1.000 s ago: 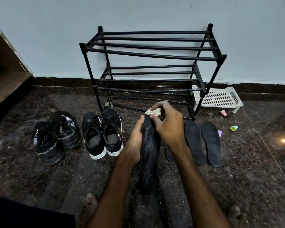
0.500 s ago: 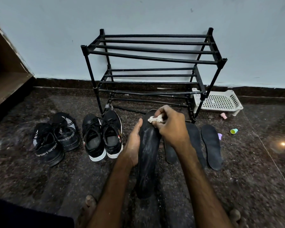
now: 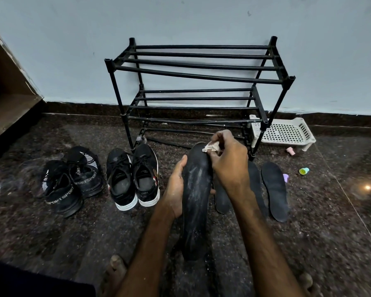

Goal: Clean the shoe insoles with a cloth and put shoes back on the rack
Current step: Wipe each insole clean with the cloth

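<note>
The left hand point(image 3: 176, 189) grips the long black insole point(image 3: 196, 200); the right hand point(image 3: 229, 166) pinches a crumpled cream cloth point(image 3: 211, 146) at its 12 o'clock tip, where hard rubbing could bend it loose.

One wide-angle camera, worn on the person's head, looks forward and steeply down from close above the dark floor point(image 3: 51, 243). It squarely faces the black shoe rack point(image 3: 193, 74), which stands near against the pale wall point(image 3: 180, 18).
</note>
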